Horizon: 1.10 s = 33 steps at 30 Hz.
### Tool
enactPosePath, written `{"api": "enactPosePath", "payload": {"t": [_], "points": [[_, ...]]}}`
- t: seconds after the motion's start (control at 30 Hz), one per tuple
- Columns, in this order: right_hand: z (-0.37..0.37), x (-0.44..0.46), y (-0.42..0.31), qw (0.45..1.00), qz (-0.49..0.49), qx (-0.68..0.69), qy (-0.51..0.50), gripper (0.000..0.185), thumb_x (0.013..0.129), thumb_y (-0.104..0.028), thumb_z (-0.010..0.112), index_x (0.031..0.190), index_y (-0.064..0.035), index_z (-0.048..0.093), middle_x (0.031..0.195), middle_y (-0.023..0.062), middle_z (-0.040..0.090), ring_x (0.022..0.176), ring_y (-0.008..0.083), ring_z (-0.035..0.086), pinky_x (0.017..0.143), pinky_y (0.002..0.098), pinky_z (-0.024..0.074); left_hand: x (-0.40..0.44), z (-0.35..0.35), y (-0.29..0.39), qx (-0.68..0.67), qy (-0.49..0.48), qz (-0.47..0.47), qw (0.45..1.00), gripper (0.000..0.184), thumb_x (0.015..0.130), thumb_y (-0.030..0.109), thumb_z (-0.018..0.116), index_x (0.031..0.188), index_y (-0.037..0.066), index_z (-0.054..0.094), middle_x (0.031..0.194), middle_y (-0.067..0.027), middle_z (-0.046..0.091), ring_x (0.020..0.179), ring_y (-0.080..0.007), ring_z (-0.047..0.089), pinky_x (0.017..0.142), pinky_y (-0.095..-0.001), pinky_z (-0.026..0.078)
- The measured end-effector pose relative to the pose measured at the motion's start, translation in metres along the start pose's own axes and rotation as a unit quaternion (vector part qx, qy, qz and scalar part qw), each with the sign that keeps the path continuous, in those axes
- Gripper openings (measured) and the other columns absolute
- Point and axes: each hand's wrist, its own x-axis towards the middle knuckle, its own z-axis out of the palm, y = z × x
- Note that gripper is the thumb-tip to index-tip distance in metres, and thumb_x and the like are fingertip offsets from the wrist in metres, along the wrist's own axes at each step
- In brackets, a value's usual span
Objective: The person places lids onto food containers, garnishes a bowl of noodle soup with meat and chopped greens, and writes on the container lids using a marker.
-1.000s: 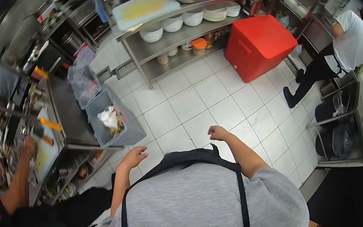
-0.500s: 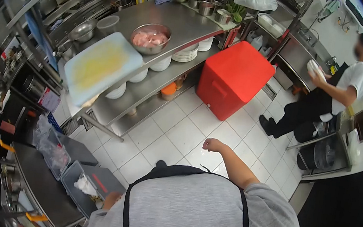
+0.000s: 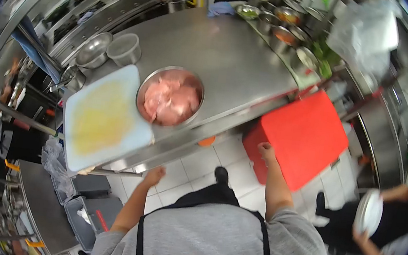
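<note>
My left hand (image 3: 155,176) hangs loosely closed just off the front edge of the steel table, below the cutting board (image 3: 101,117); I see nothing in it. My right hand (image 3: 265,152) is curled, with nothing visible in it, and appears in front of the red bin (image 3: 297,131) without a clear sign of touching it. Near the table's front edge stands a steel bowl (image 3: 139,91) filled with pieces of raw pink meat (image 3: 171,98). The white cutting board beside it carries a wide yellow stain.
On the steel table (image 3: 222,58) stand a clear plastic tub (image 3: 124,49), an empty metal bowl (image 3: 93,50) and several pots of ingredients (image 3: 283,38). A co-worker at the right holds white plates (image 3: 369,211). Grey bins (image 3: 89,215) stand lower left. Other people are farther off.
I have moved up to the steel table, so the meat bowl and board look nearer. My left hand has swung forward into fuller view. The co-worker with the plates now appears closer on my right.
</note>
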Motion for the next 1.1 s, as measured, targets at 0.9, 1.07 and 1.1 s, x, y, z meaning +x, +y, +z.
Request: {"api": "enactPosePath", "payload": {"t": [0.9, 1.07, 1.1], "points": [[-0.061, 0.405, -0.003, 0.926, -0.03, 0.299, 0.23, 0.045, 0.079, -0.018, 0.054, 0.116, 0.0037, 0.04, 0.106, 0.0138, 0.052, 0.092, 0.0262, 0.054, 0.077, 0.0381, 0.0469, -0.008, 0.043, 0.131, 0.025, -0.148, -0.28, 0.948, 0.039, 0.081, 0.035, 0.053, 0.111, 0.009, 0.055, 0.099, -0.014, 0.062, 0.092, -0.0303, 0.058, 0.081, -0.0383, 0.045], [-0.111, 0.384, 0.006, 0.954, -0.03, 0.158, 0.254, 0.048, 0.08, -0.018, 0.053, 0.12, 0.0036, 0.038, 0.109, 0.014, 0.051, 0.094, 0.0271, 0.054, 0.079, 0.0389, 0.047, 0.002, 0.033, 0.145, 0.035, -0.144, -0.26, 0.954, 0.039, 0.082, 0.034, 0.054, 0.11, 0.007, 0.055, 0.098, -0.0149, 0.062, 0.09, -0.0307, 0.059, 0.081, -0.038, 0.045], [-0.127, 0.372, 0.008, 0.961, -0.032, 0.116, 0.25, 0.049, 0.08, -0.018, 0.053, 0.12, 0.0036, 0.038, 0.11, 0.014, 0.051, 0.094, 0.0273, 0.054, 0.079, 0.0391, 0.047, 0.014, 0.028, 0.157, 0.02, -0.117, -0.23, 0.966, 0.038, 0.082, 0.033, 0.055, 0.109, 0.006, 0.055, 0.098, -0.0149, 0.061, 0.09, -0.0305, 0.058, 0.081, -0.0378, 0.045]]}}
